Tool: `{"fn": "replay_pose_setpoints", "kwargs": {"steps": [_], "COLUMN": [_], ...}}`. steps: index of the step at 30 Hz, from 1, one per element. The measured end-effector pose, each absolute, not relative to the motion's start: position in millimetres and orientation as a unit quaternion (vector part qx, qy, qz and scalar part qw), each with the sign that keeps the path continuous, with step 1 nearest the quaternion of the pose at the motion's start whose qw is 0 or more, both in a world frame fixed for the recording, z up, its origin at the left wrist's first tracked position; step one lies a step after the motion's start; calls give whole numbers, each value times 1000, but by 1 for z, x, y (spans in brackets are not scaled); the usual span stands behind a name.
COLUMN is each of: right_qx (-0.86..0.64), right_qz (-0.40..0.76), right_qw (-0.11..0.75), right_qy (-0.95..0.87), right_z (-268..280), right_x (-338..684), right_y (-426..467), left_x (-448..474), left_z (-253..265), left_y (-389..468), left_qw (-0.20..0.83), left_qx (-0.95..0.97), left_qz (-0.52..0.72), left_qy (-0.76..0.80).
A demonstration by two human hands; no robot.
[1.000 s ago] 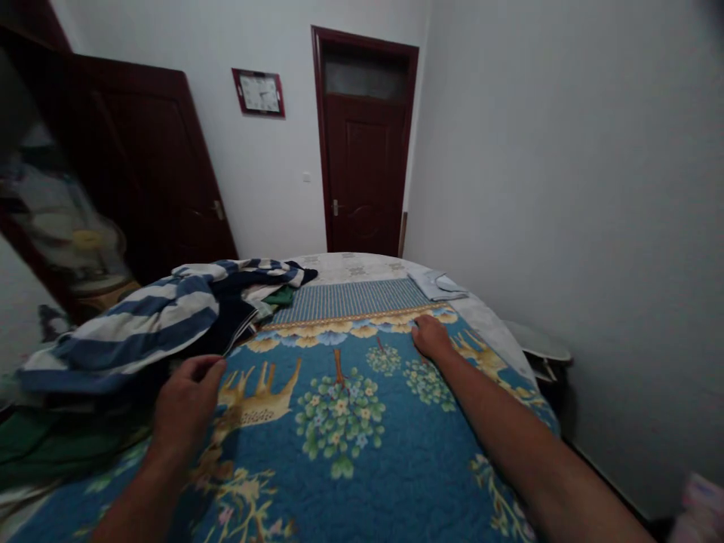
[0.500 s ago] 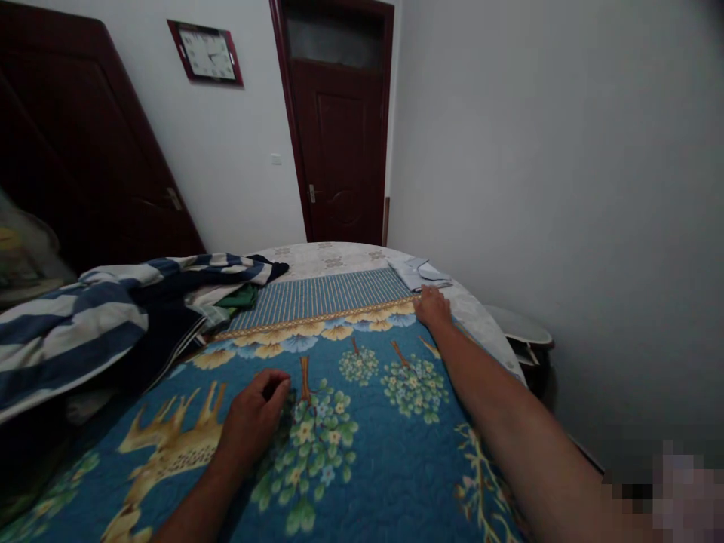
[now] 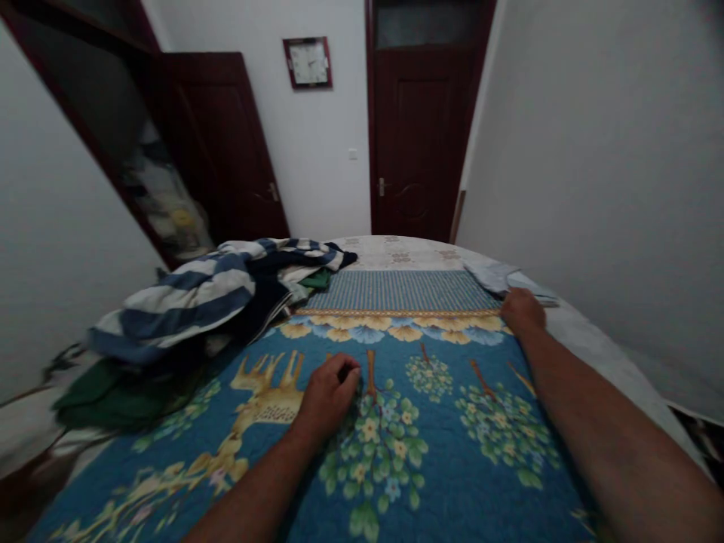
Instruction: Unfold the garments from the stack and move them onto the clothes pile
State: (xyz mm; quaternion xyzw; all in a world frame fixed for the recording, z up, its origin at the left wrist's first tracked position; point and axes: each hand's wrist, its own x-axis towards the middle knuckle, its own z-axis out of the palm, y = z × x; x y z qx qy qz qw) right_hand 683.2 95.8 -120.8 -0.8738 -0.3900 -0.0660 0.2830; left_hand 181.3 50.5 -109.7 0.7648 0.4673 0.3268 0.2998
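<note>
Both hands lay on the blue quilt (image 3: 396, 483), which was spread flat across the bed and took up most of the lower view. The left hand (image 3: 331, 392) rested palm down near the quilt's middle, its fingers curled in as if pinching the fabric beside a printed tree, though whether cloth was truly caught between them could not be told. The right hand (image 3: 523, 311) reached far out to the quilt's right far corner, knuckles up and fingers bent over the flowered border; its grip on the edge was hidden from view. Just beyond that corner of the quilt, almost touching the right hand, lay a folded pale blue garment (image 3: 503, 277). Off the quilt's left edge sat a heap of striped clothing (image 3: 192, 298) in navy and white, with something green beneath it. Past the quilt's far end stood a dark door (image 3: 421, 136) and a wall clock (image 3: 308, 62).
</note>
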Motion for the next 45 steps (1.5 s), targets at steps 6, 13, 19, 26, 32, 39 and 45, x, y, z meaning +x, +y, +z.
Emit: {"fn": "replay_pose_setpoints", "kwargs": {"steps": [6, 13, 19, 26, 32, 39, 45], "right_qx": [-882, -839, -664, -425, -504, -726, -618], "right_qz": [-63, -45, -66, 59, -28, 69, 240], "right_qw": [387, 471, 574, 451, 491, 373, 597], "right_qy": [-261, -268, -474, -783, -710, -573, -452], "right_z": [-141, -125, -101, -117, -112, -123, -114], "right_x": [703, 618, 476, 328, 352, 409, 411], "right_y": [101, 65, 20, -70, -71, -33, -24], "left_x": [182, 183, 182, 193, 182, 175, 169], "left_z": [-118, -117, -108, -107, -109, -115, -108], "left_y": [52, 51, 55, 44, 44, 52, 52], "left_qw": [290, 280, 466, 682, 636, 368, 327], "left_qx": [751, 755, 683, 415, 414, 635, 697], "left_qz": [361, 381, 399, 437, 460, 420, 387], "left_qy": [471, 454, 397, 416, 462, 533, 507]}}
